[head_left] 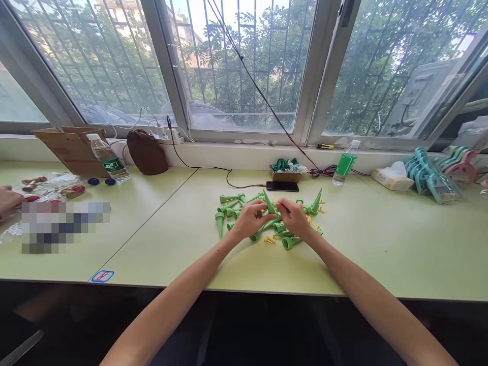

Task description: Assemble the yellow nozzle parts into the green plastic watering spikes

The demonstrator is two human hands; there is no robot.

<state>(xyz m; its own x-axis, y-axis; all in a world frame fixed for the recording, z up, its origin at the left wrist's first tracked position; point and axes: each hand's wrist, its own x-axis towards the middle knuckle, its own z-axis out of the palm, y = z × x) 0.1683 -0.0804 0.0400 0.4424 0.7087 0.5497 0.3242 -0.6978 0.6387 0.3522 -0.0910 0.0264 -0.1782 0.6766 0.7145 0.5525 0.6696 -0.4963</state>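
Observation:
Both hands meet over a scattered heap of green plastic spikes on the pale table. My left hand (249, 219) is closed on one green spike (268, 201), its pointed end tilted up and slightly left. Close against it on the right, my right hand (295, 217) has its fingertips pinched together; whatever they hold is hidden or too small to make out. Around the hands lie more cone-shaped pieces, among them a green spike (219, 222) at the left and another spike (291, 243) in front. Small yellow plastic parts (269, 239) lie among them.
Behind the heap are a black phone (282, 186) on a cable and a small box (285, 176). Bottles (345, 163) and a tissue box (392, 178) stand to the right, beside bagged hangers (430, 175). Another person's hand (8, 199) is at the far left.

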